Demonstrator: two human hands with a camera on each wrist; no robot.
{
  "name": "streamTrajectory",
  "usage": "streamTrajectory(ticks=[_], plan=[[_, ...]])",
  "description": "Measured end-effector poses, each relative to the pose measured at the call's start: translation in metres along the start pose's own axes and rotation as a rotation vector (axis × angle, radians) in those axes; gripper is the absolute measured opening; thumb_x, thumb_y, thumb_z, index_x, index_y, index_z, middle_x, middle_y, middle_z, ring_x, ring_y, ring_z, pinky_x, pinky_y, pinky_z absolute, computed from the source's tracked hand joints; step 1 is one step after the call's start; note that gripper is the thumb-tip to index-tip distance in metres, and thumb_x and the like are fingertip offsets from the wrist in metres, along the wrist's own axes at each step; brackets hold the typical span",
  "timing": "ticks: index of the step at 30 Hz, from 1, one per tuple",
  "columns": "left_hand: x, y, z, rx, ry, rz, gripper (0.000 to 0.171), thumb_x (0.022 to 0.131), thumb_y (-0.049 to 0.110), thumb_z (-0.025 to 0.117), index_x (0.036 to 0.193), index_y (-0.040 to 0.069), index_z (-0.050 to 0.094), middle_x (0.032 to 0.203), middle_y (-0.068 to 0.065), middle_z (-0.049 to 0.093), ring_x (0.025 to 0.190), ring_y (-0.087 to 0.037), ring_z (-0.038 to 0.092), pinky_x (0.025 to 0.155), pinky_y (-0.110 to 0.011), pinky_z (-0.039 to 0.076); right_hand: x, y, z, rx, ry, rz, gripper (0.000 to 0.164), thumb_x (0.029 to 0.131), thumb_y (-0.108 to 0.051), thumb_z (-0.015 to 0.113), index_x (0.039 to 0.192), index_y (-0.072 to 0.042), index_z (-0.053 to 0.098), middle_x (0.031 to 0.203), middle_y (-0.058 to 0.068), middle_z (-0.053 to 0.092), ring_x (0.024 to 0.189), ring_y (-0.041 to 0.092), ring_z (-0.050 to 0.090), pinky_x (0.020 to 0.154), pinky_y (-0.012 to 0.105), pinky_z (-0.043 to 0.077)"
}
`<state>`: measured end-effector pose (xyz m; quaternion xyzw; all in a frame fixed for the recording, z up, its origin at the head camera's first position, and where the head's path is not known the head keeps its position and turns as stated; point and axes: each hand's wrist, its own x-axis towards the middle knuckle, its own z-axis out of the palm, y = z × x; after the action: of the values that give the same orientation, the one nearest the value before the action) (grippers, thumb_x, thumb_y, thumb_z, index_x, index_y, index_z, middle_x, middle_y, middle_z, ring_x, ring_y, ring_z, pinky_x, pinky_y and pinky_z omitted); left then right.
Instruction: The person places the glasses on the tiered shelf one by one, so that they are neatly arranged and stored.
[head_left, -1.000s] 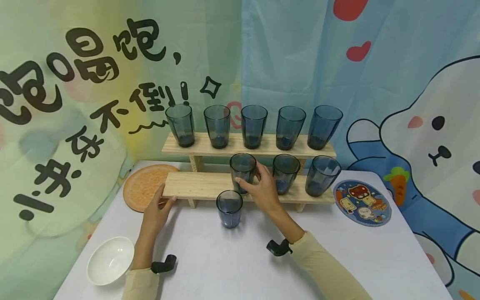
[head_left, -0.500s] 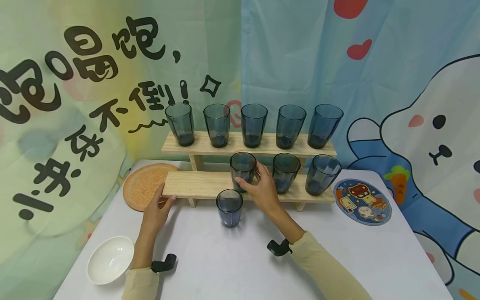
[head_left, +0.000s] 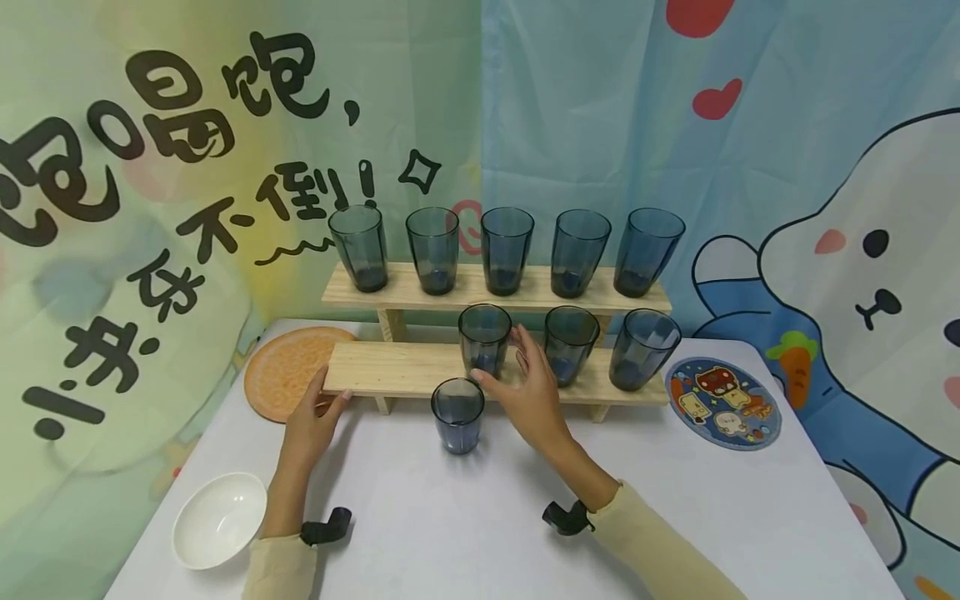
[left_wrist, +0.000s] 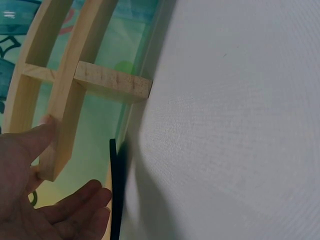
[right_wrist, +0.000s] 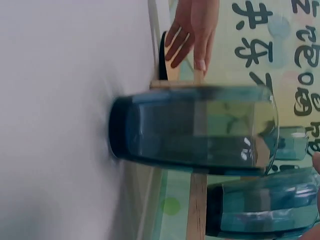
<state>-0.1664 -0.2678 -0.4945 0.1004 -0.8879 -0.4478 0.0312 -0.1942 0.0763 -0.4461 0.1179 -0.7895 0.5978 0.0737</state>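
A two-tier wooden shelf (head_left: 393,367) stands at the back of the table. My left hand (head_left: 306,429) grips the left end of its lower board; in the left wrist view the thumb (left_wrist: 37,137) lies against the board's front edge. On that board, a blue-grey drinking glass (head_left: 483,337) stands upright, with my right hand (head_left: 534,404) just beside its right side, fingers spread and loosely bent. Another glass (head_left: 457,421) stands on the table in front of the shelf, large in the right wrist view. Only parts of the right fingers (right_wrist: 316,162) show there.
Two more glasses (head_left: 572,346) stand right of my right hand, and several (head_left: 507,250) line the upper board. A white bowl (head_left: 220,521) sits near my left forearm. An orange round mat (head_left: 277,379) lies left, a blue patterned mat (head_left: 723,404) right. A printed curtain hangs behind.
My right hand has let go of the lower-board glass, its thumb coming off the glass, and has drawn slightly back. The left hand and the glasses have stayed put.
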Motion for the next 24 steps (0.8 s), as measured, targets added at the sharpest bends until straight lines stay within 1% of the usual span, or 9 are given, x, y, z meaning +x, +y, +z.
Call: streamTrajectory(ticks=[3, 5, 7, 10, 16, 19, 24], plan=[[0.001, 0.000, 0.000, 0.003, 0.003, 0.004, 0.074, 0.110, 0.041, 0.057, 0.170, 0.018, 0.021, 0.150, -0.033, 0.053, 0.136, -0.051, 0.056, 0.113, -0.061, 0.047, -0.012, 0.000, -0.002, 0.030, 0.015, -0.038, 0.096, 0.094, -0.043, 0.082, 0.167, -0.012, 0.027, 0.166, 0.007, 0.038, 0.156, 0.022, 0.036, 0.128, 0.037, 0.030], [0.000, 0.001, 0.001, 0.001, 0.003, 0.003, 0.074, 0.110, 0.040, 0.057, 0.170, 0.018, 0.021, 0.150, -0.034, 0.053, 0.136, -0.051, 0.057, 0.112, -0.061, 0.047, -0.020, 0.001, -0.003, 0.043, 0.016, -0.047, 0.091, 0.094, -0.040, 0.082, 0.165, -0.012, 0.031, 0.163, 0.007, 0.042, 0.153, 0.022, 0.040, 0.128, 0.037, 0.032], [0.000, 0.001, 0.001, 0.002, 0.000, 0.001, 0.074, 0.110, 0.041, 0.057, 0.170, 0.018, 0.021, 0.150, -0.034, 0.053, 0.136, -0.051, 0.056, 0.112, -0.062, 0.047, -0.026, 0.002, -0.003, 0.053, 0.006, -0.048, 0.088, 0.094, -0.037, 0.083, 0.163, -0.012, 0.035, 0.161, 0.007, 0.044, 0.152, 0.022, 0.042, 0.127, 0.038, 0.033], [-0.001, 0.001, 0.001, -0.001, -0.002, -0.005, 0.074, 0.110, 0.041, 0.057, 0.170, 0.018, 0.020, 0.150, -0.034, 0.053, 0.136, -0.051, 0.056, 0.112, -0.062, 0.047, -0.034, 0.006, -0.001, 0.052, -0.017, -0.034, 0.086, 0.093, -0.037, 0.084, 0.162, -0.013, 0.038, 0.159, 0.004, 0.047, 0.150, 0.021, 0.044, 0.127, 0.038, 0.034], [-0.001, 0.002, 0.000, -0.003, -0.008, -0.017, 0.075, 0.110, 0.042, 0.056, 0.171, 0.018, 0.019, 0.151, -0.033, 0.053, 0.137, -0.051, 0.055, 0.113, -0.062, 0.046, -0.049, 0.015, 0.013, 0.000, -0.098, 0.006, 0.092, 0.088, -0.037, 0.089, 0.161, -0.011, 0.039, 0.158, 0.005, 0.048, 0.149, 0.023, 0.046, 0.125, 0.039, 0.037], [-0.001, 0.003, -0.001, -0.003, -0.009, -0.017, 0.075, 0.110, 0.042, 0.056, 0.171, 0.018, 0.019, 0.151, -0.033, 0.053, 0.137, -0.051, 0.055, 0.113, -0.062, 0.046, -0.051, 0.019, 0.021, -0.021, -0.125, 0.026, 0.096, 0.085, -0.037, 0.091, 0.162, -0.010, 0.039, 0.160, 0.009, 0.047, 0.149, 0.028, 0.046, 0.124, 0.044, 0.038], [-0.002, 0.003, 0.000, -0.006, -0.009, -0.011, 0.075, 0.110, 0.041, 0.056, 0.170, 0.017, 0.019, 0.150, -0.033, 0.053, 0.137, -0.051, 0.055, 0.112, -0.062, 0.047, -0.048, 0.026, 0.033, -0.027, -0.135, 0.031, 0.098, 0.084, -0.036, 0.092, 0.161, -0.010, 0.039, 0.162, 0.015, 0.043, 0.148, 0.035, 0.046, 0.121, 0.054, 0.040]])
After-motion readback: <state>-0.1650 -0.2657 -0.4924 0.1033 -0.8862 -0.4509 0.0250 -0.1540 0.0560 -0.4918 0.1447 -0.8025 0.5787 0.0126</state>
